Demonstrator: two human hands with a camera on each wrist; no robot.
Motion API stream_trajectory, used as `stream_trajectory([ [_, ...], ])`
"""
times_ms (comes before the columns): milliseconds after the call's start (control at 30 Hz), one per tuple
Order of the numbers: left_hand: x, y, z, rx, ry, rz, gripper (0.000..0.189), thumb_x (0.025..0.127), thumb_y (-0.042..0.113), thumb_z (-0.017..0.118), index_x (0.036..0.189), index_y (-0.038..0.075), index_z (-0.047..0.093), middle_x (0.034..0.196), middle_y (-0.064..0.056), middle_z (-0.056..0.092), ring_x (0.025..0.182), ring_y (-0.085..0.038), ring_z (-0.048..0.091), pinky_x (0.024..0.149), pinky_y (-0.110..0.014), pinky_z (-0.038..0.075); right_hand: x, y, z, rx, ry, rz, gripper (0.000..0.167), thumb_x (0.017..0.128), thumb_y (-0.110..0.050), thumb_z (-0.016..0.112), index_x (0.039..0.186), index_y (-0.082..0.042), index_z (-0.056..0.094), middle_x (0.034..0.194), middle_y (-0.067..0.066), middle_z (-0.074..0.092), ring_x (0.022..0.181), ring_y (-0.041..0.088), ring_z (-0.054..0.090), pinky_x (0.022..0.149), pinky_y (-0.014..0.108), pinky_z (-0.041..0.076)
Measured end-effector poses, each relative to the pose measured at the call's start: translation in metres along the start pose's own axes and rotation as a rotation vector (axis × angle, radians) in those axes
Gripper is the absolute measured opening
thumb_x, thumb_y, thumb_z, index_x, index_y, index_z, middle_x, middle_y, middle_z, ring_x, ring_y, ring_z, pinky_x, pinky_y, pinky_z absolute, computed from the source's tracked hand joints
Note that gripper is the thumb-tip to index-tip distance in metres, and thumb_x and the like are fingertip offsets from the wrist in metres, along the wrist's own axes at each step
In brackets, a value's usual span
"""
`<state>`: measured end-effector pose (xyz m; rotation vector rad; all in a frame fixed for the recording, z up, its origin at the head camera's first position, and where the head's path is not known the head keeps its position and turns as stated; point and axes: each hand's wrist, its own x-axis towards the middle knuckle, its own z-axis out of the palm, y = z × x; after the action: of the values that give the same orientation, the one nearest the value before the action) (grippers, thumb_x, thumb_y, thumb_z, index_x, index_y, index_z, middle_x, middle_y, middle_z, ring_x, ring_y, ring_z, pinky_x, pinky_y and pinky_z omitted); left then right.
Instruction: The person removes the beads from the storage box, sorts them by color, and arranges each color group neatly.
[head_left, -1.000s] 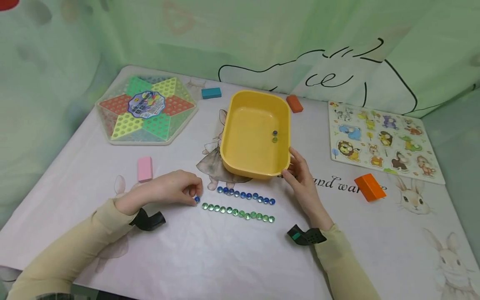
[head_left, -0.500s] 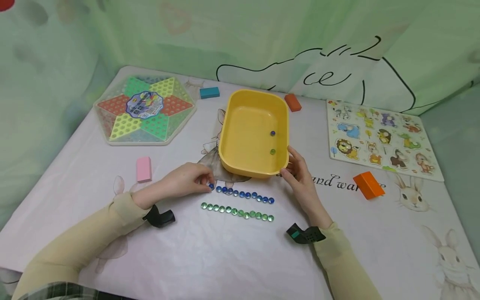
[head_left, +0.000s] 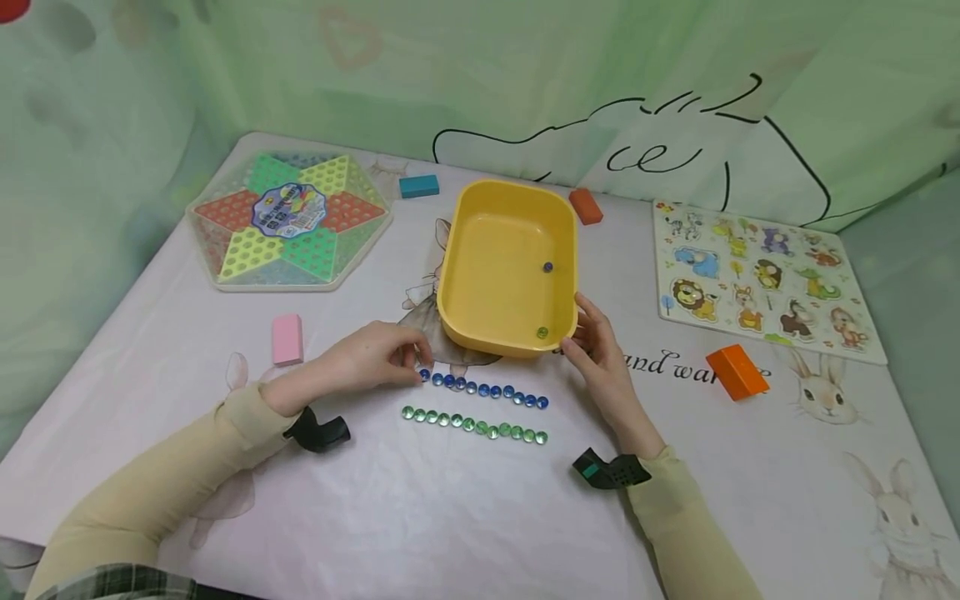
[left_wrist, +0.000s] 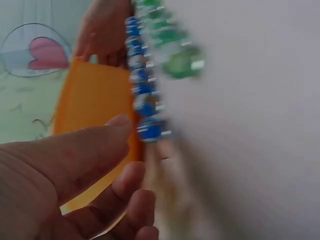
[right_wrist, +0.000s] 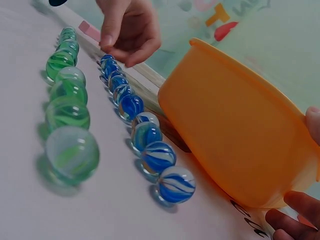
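A row of blue marbles point(head_left: 483, 389) lies on the table, with a row of green marbles point(head_left: 469, 424) nearer the front. My left hand point(head_left: 378, 354) is at the left end of the blue row, fingertips right beside the end marble point(left_wrist: 150, 129). In the left wrist view, thumb and fingers are loosely bent with a gap between them and no marble in it. My right hand point(head_left: 600, 358) grips the near right corner of a yellow plastic tub point(head_left: 510, 267), thumb at the rim and fingers point(right_wrist: 295, 217) lower on its side. Inside the tub are one blue marble point(head_left: 548, 267) and one green marble point(head_left: 542, 332).
A Chinese checkers board point(head_left: 292, 221) lies at the back left. An animal puzzle board point(head_left: 765, 283) is at the right. Around the tub are a pink block point(head_left: 287, 340), a teal block point(head_left: 419, 186), a red block point(head_left: 587, 206) and an orange block point(head_left: 738, 372).
My left hand has moved a blue marble from beside the green row to the left end of the blue row and let go. The tub's green marble has rolled toward the near side.
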<state>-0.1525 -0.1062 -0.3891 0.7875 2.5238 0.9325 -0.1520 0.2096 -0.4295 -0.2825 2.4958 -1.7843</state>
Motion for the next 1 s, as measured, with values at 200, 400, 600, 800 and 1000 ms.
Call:
stream_trajectory([
  [200,0.004,0.026,-0.038,-0.008,-0.137,0.117,0.014,0.083,0.015,0.068,0.095,0.010,0.064,0.073,0.003,0.058,0.068,-0.011,0.050,0.063,-0.025,0.042,-0.001,0.000,0.000,-0.004,0.000,0.001,0.059,0.095,-0.020,0.050,0.146,-0.028,0.021,0.137,0.016,0.041,0.104,0.010,0.047,0.083,0.011,0.040],
  [400,0.035,0.063,-0.061,-0.012,-0.181,0.238,0.012,0.086,0.019,0.064,0.095,0.011,0.063,0.078,0.002,0.057,0.075,-0.013,0.051,0.067,-0.026,0.042,-0.001,0.000,0.000,0.012,-0.001,-0.011,0.059,0.095,-0.019,0.050,0.146,-0.027,0.022,0.136,0.017,0.042,0.103,0.011,0.047,0.083,0.011,0.040],
  [600,0.097,0.093,-0.050,0.142,-0.230,0.165,0.012,0.088,0.022,0.062,0.097,0.014,0.063,0.088,-0.001,0.059,0.082,-0.015,0.050,0.072,-0.024,0.040,-0.002,0.002,-0.002,0.036,-0.016,-0.016,0.059,0.095,-0.019,0.050,0.146,-0.026,0.021,0.138,0.017,0.040,0.104,0.012,0.047,0.085,0.012,0.039],
  [800,0.153,0.099,-0.033,0.306,-0.411,0.159,0.014,0.088,0.017,0.062,0.102,0.013,0.064,0.096,-0.003,0.059,0.082,-0.015,0.052,0.074,-0.024,0.045,-0.004,0.000,-0.002,0.030,-0.025,0.001,0.060,0.095,-0.021,0.051,0.146,-0.028,0.021,0.137,0.014,0.041,0.107,0.015,0.045,0.086,0.013,0.039],
  [1000,0.179,0.089,-0.021,0.350,-0.520,0.154,0.015,0.086,0.014,0.065,0.101,0.016,0.066,0.100,-0.003,0.058,0.089,-0.016,0.049,0.078,-0.024,0.042,-0.003,-0.001,-0.004,0.013,-0.025,0.001,0.060,0.094,-0.021,0.052,0.146,-0.030,0.022,0.138,0.013,0.041,0.108,0.018,0.045,0.086,0.013,0.039],
])
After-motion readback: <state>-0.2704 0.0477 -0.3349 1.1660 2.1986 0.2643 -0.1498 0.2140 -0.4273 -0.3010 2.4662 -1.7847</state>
